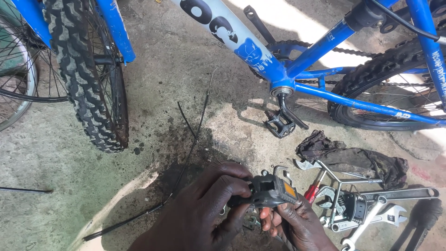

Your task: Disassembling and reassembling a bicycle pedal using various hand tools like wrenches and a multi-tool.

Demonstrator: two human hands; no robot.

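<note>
View from above of 2 bare hands working over a stained grey concrete floor beside a bicycle. The left hand curls around the near end of a black plastic bicycle pedal with an orange reflector, its fingers wrapped over the top and closed on the pedal body. The right hand supports the same pedal from beneath, its fingertips pressed up against the underside, so both hands grip the pedal between them. The pedal is held just above the floor, low in the middle of the view, with its reflector facing right

Behind the hands stands a blue steel-framed bicycle with a white panel on its down tube. Its knobbly black front tyre rests on the floor at upper left, and the rear tyre sits at upper right. A black crank arm hangs down from the bottom bracket, with a second black pedal touching the floor at its end

To the right of the hands lies a cluster of silver metal spanners and wrenches, a red-handled screwdriver and, just above them, a crumpled dark greasy rag. A thin black cable trails across the floor from the upper middle toward the lower left, passing under the left hand
</note>
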